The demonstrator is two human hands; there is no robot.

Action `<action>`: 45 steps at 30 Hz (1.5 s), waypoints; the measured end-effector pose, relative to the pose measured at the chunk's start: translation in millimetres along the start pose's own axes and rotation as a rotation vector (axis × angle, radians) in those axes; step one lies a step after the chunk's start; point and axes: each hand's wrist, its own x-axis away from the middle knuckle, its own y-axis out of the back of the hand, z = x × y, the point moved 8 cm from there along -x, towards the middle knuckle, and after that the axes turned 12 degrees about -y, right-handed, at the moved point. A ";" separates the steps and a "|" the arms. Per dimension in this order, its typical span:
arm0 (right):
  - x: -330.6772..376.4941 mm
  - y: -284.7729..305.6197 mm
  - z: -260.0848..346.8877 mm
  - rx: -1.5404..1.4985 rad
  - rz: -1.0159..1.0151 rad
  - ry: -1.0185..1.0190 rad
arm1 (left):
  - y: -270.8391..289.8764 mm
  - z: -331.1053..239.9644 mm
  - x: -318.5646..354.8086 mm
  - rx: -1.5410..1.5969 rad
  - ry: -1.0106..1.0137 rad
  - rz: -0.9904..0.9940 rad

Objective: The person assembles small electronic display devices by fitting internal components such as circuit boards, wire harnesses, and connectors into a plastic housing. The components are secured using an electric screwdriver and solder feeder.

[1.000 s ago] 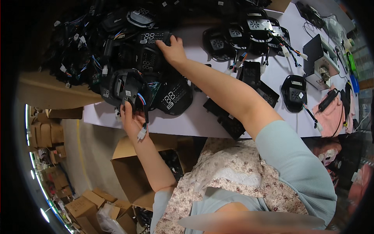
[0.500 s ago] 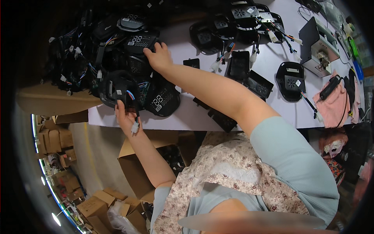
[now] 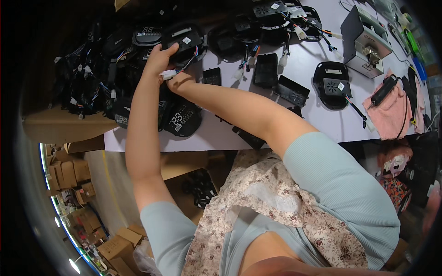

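Observation:
My left hand (image 3: 159, 60) grips the near-left edge of a black display unit (image 3: 177, 33), its back face turned up, with a small white label on it. Coloured wires run from the unit to a white connector plug (image 3: 169, 74) lying over my left wrist. Just below the plug is my right hand (image 3: 181, 83), its fingers hidden behind the left wrist. Near it another display unit (image 3: 182, 118) lies face up, its white digit markings showing. More such units (image 3: 148, 34) are piled beyond and left of my left hand.
A row of black units with wires (image 3: 230, 41) lies at the back. Small black plastic cases (image 3: 265, 70) and a single unit (image 3: 332, 85) are on the white table (image 3: 221, 142). To the right stand a grey metal box (image 3: 367, 43) and a pink cloth (image 3: 390, 110); below the edge, an open carton (image 3: 177, 165).
My left hand has moved up and away from the table's front edge with a display unit. The right hand has come down from the pile toward the left wrist. The view has shifted slightly.

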 end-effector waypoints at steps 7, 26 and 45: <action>69.3 25.1 34.6 0.232 0.223 0.214 | 20.6 40.0 -12.0 -0.211 0.034 -0.031; 81.3 154.6 -7.1 0.862 -0.258 0.537 | -4.5 46.8 -18.2 -0.992 -0.066 -0.146; 235.1 300.3 -52.2 0.228 -0.144 0.457 | -41.1 -41.2 149.1 -0.668 -0.409 0.072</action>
